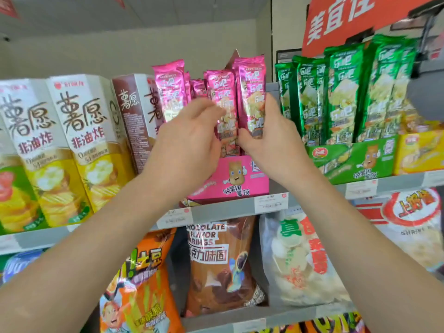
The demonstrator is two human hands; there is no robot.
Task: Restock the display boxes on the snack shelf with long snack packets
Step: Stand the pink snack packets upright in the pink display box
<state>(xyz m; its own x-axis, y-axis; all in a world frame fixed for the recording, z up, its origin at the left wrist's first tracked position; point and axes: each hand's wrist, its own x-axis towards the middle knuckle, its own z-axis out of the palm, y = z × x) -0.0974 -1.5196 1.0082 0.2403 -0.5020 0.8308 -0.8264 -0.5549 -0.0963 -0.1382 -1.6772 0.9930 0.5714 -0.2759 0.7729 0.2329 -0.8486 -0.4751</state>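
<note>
A pink display box (242, 179) stands on the upper shelf with several long pink snack packets (221, 92) upright in it. My right hand (269, 138) grips the lower part of the rightmost pink packet (251, 90), which stands above the box's right side. My left hand (189, 138) is raised in front of the packets, fingers curled against the middle ones; whether it grips one I cannot tell. The box's left part is hidden behind my left hand.
A green display box (355, 162) full of long green packets (343, 92) stands to the right, a yellow box (420, 152) beyond it. Tall snack cartons (79, 140) stand on the left. Large snack bags (221, 267) fill the shelf below, under the price-tag rail (223, 209).
</note>
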